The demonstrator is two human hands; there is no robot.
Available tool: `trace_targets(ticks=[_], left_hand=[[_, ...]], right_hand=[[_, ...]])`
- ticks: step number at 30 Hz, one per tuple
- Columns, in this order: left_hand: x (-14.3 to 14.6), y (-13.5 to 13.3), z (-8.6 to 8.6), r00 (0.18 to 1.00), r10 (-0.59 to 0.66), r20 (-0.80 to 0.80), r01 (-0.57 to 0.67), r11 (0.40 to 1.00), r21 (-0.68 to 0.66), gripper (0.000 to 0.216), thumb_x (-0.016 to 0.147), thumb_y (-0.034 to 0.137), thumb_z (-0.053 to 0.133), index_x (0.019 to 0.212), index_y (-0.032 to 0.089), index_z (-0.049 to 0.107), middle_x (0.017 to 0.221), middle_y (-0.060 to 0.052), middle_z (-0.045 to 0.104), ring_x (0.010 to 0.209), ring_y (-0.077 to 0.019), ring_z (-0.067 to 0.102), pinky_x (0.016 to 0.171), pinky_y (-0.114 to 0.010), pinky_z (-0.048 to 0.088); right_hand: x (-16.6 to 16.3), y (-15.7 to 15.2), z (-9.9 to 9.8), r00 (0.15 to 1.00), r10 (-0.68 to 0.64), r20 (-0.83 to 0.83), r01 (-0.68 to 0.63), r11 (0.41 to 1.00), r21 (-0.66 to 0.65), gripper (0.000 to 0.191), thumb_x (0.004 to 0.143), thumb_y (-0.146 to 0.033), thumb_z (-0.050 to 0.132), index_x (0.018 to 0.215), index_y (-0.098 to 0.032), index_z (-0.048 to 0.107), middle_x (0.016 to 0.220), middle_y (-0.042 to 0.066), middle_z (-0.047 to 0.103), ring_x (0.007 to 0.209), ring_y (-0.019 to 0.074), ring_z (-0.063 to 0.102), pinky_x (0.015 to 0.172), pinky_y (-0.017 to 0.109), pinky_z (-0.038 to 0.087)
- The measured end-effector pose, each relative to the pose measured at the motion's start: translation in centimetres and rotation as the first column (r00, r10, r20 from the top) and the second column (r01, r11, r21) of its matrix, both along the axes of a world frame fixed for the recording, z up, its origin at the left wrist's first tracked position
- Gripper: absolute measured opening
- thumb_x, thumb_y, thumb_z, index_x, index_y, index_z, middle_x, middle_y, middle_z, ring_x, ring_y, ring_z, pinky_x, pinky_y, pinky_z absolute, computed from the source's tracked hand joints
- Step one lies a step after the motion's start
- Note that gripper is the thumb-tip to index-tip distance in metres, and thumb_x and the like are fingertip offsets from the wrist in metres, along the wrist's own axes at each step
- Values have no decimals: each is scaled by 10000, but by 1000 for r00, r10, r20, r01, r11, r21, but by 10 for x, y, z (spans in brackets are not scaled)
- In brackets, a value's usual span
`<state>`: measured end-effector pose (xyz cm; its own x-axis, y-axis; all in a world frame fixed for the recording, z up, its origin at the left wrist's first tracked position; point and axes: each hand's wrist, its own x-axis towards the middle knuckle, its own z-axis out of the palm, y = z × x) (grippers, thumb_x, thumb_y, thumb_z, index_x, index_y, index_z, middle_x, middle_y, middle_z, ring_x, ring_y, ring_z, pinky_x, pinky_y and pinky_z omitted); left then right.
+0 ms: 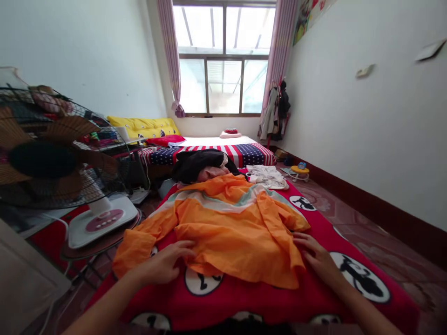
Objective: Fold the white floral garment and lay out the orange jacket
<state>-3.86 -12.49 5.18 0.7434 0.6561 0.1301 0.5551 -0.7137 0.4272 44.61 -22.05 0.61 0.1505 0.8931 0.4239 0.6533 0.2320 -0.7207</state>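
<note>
An orange jacket (223,237) with white and pale green bands across its upper part lies spread on a red blanket (258,307) printed with white circles and dark figures. My left hand (171,263) rests at the jacket's lower left edge, fingers stretched out and touching the fabric. At the opposite side edge, my right hand (316,258) lies with its fingers extended against the cloth. One sleeve (134,251) reaches out to the left, past my left wrist; the other is bent at the right side.
Beyond the jacket lie dark clothes (199,163) and a folded white patterned garment (267,177). A fan (103,218) stands close on the left. Farther back are a bed (206,141) and a yellow-topped stool (300,171); a wall runs along the right.
</note>
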Motion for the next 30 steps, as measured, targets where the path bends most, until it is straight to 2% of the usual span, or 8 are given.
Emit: trace_targets(ticks=[7, 13, 17, 20, 24, 26, 28, 30], left_hand=[[8, 2, 10, 811, 431, 397, -478, 878, 22, 249, 837, 354, 510, 884, 197, 697, 940, -62, 726, 911, -223, 661, 864, -341, 504], [11, 1, -33, 559, 746, 362, -810, 585, 46, 383, 805, 252, 474, 1120, 101, 631, 1021, -143, 687, 907, -265, 651, 853, -387, 504], [10, -5, -47, 638, 733, 236, -767, 631, 115, 367, 784, 139, 393, 1006, 137, 686, 1036, -129, 685, 985, -272, 626, 892, -389, 480], [12, -8, -42, 665, 726, 176, -745, 663, 78, 268, 787, 212, 450, 853, 169, 706, 973, -107, 690, 895, -262, 637, 839, -377, 494], [19, -9, -36, 664, 678, 315, -651, 731, -204, 329, 770, 288, 483, 981, 165, 702, 998, -98, 713, 945, -266, 648, 901, -395, 482], [23, -10, -36, 630, 634, 448, -523, 773, -360, 387, 774, 320, 475, 1048, 150, 688, 1065, -101, 713, 1049, -268, 631, 969, -398, 454], [27, -13, -36, 583, 619, 526, -431, 784, -446, 422, 770, 352, 488, 1073, 132, 681, 1132, -111, 696, 1116, -275, 607, 1011, -405, 429], [31, -16, -36, 551, 624, 555, -398, 780, -482, 446, 756, 360, 513, 1093, 117, 674, 1178, -123, 677, 1142, -286, 593, 1027, -417, 418]], right_hand=[[-42, -37, 9, 895, -381, -233, 413, 904, 107, 318, 831, -457, 536, 980, -211, 672, 1063, 73, 674, 1047, 261, 606, 963, 411, 461], [-85, -38, 13, 971, -200, 129, 189, 978, 94, 613, 748, -377, 640, 1326, -245, 482, 1410, 88, 450, 1296, 289, 421, 1086, 475, 341], [-78, -34, 0, 960, -211, 187, 208, 978, 32, 486, 713, -263, 564, 1196, -207, 581, 1429, 101, 422, 1296, 295, 422, 1079, 467, 344], [-59, -32, -7, 929, -367, -44, 367, 930, 9, 268, 716, -324, 564, 938, -198, 647, 1169, 87, 611, 1086, 288, 572, 976, 445, 433], [-46, -30, -7, 556, -658, -507, 745, 666, -47, 439, 713, -336, 590, 1117, -164, 581, 1038, 85, 632, 996, 290, 596, 895, 454, 473], [-58, -31, 1, 511, -652, -560, 822, 560, 98, 518, 735, -285, 590, 1234, -170, 512, 1215, 114, 570, 1132, 287, 545, 963, 453, 435], [-84, -32, 11, 666, -579, -470, 734, 620, 277, 475, 780, -261, 591, 1243, -198, 507, 1313, 112, 519, 1228, 270, 488, 1031, 450, 385], [-120, -33, 19, 881, -380, -282, 465, 808, 362, 297, 825, -250, 576, 1120, -223, 579, 1270, 87, 557, 1205, 250, 514, 1040, 445, 383]])
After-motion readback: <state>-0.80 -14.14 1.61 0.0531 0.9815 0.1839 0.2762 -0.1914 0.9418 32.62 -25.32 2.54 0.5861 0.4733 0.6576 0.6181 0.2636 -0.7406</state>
